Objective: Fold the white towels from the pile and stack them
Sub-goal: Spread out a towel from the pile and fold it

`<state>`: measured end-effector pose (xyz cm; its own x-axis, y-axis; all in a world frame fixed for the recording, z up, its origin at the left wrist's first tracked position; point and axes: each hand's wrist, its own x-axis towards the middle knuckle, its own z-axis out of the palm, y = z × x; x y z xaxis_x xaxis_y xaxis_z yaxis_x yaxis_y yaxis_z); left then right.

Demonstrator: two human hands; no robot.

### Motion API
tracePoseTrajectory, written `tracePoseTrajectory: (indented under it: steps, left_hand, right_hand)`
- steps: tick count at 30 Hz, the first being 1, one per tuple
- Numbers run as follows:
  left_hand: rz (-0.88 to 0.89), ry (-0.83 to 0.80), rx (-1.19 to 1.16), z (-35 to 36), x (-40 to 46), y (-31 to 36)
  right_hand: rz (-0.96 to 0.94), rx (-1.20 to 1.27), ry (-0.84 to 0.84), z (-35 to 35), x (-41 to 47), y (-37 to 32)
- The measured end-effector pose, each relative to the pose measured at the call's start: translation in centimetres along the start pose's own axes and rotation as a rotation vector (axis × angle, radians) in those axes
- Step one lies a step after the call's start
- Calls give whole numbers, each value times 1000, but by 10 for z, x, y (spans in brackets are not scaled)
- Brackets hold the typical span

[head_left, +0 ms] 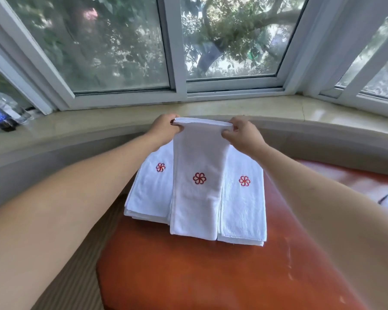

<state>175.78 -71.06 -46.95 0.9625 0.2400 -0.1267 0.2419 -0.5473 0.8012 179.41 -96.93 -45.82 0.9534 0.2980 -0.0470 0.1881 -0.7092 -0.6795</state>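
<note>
**Folded towel held over two stacks**

Left hand (165, 127) and right hand (242, 134) each pinch a top corner of the folded white towel (198, 173) (red emblem facing up). It hangs between the left stack (151, 189) and right stack (244, 204) on the orange table (188, 276).
</note>
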Motion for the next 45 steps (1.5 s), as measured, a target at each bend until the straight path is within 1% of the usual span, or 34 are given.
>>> tracePoseTrajectory:
  steps: [3, 7, 12, 15, 18, 21, 24, 26, 29, 31, 33, 34, 36, 37, 38, 40, 43, 45]
  left_hand:
    - [-36, -56, -59, 14, 43, -18]
    - [-73, -123, -81, 42, 99, -50]
    - [-126, -127, -116, 86, 161, -92]
    - [-169, -137, -98, 109, 192, -118]
    - [-225, -153, -70, 127, 213, -145]
    - [-232, -164, -18, 140, 223, -167]
    - [-202, -131, 10, 149, 226, -178]
    - [-173, -88, -13, 152, 224, -181]
    - [-144, -48, -27, 156, 218, -180]
    - [-105, -52, 71, 156, 206, -176]
    - [30, -76, 300, 154, 188, -173]
    - [140, -122, 457, 153, 178, -172]
    - [355, -291, 724, 153, 154, -173]
    - [420, -379, 818, 154, 141, -176]
    - [450, -437, 891, 156, 129, -180]
    - [463, -465, 985, 155, 109, -189]
    - [486, -457, 1046, 150, 80, -198]
    - [535, -506, 1033, 149, 56, -206]
  right_hand:
    - [102, 44, -38, 20, 40, 19]
    - [250, 177, -87, 53, 94, 55]
    - [373, 257, -94, 95, 148, 104]
    - [437, 303, -93, 121, 174, 128]
    - [476, 330, -100, 146, 191, 149]
    - [491, 288, -103, 168, 200, 165]
    - [471, 233, -39, 183, 202, 174]
    - [447, 198, 18, 189, 199, 175]
    - [447, 209, 81, 194, 192, 171]
    - [437, 272, 96, 196, 180, 168]
    - [326, 284, 64, 194, 161, 160]
    - [230, 216, 20, 195, 150, 156]
    - [37, -21, -104, 200, 128, 156]
    - [-29, -152, -173, 204, 117, 157]
    - [-57, -263, -242, 208, 105, 158]
    - [-51, -393, -308, 216, 82, 162]
    - [-99, -441, -242, 222, 49, 164]
    - [-144, -462, -187, 224, 26, 163]
